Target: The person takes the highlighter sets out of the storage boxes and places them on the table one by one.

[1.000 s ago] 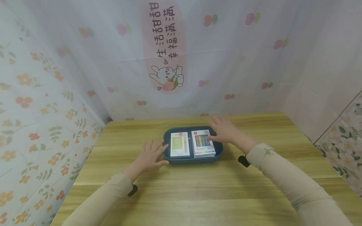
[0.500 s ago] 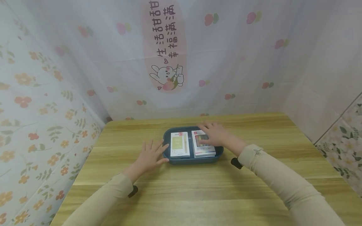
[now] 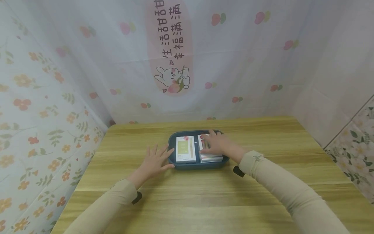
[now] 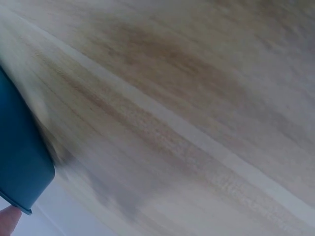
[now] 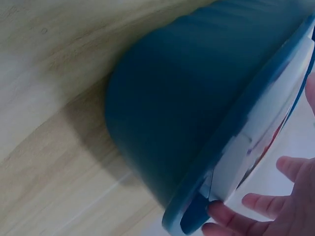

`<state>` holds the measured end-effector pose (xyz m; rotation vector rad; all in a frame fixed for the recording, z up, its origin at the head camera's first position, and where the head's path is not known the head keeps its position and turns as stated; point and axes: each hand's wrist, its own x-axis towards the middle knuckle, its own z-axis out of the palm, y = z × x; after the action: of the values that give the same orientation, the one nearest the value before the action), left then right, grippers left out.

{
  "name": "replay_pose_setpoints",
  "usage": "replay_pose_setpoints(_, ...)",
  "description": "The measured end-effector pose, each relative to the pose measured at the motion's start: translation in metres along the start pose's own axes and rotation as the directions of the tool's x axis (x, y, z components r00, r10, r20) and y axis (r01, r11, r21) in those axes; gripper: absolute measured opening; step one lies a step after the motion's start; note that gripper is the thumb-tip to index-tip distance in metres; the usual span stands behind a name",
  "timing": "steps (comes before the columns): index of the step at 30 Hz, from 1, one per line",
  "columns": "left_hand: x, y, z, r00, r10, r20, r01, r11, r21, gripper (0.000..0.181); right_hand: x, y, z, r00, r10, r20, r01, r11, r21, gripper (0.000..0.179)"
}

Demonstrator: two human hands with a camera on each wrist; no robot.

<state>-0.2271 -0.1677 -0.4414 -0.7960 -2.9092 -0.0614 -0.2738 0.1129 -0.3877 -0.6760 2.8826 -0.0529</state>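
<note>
Right hand (image 3: 217, 144) has shifted leftward since the earlier head frames, from the right rim of the blue tray (image 3: 198, 166) to a position over the right compartment; the left hand (image 3: 154, 161) is unchanged at the left rim.

Right-hand grip: released. Fingers are spread and only slightly bent, with no closure seen around any object. Whether the fingertips bear on the box below cannot be confirmed.

Multicoloured box (image 3: 211, 158): located directly beneath the right hand, in the right compartment, partly masked by the fingers. Its long axis runs near to far; the hand lies across that axis from the right, thumb toward the left long edge. The right hand is the nearer of the two.

Yellow-green box (image 3: 185, 149): left compartment, roughly parallel to the first, between the hands.

Left-hand grip: released, fingers spread, one fingertip at the tray rim in the left wrist view.

Tray: long axis left to right, seated on the wooden table (image 3: 198, 201). Patterned curtain (image 3: 233, 48): behind the table.
</note>
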Motion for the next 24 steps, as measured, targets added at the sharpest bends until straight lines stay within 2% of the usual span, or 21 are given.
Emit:
replay_pose_setpoints(9,0.001,0.000,0.000,1.000,-0.015,0.015,0.014,1.000,0.015,0.071,0.000,-0.008,0.001,1.000,0.021,0.019,-0.021,1.000,0.017,0.079)
replay_pose_setpoints(16,0.004,-0.002,-0.003,0.999,0.004,0.037,-0.005,0.999,0.040,0.071,0.003,-0.009,0.002,0.998,0.043,0.036,-0.043,0.999,0.001,0.080)
replay_pose_setpoints(18,0.006,-0.003,-0.005,0.999,0.006,0.049,-0.008,0.999,0.044,0.071,0.003,-0.010,0.001,0.998,0.052,0.040,-0.052,0.999,0.001,0.080)
replay_pose_setpoints(24,0.012,-0.008,-0.010,0.991,0.008,0.136,-0.009,1.000,0.009,0.077,0.004,-0.013,0.001,0.994,0.088,0.067,-0.089,0.996,0.019,0.080)
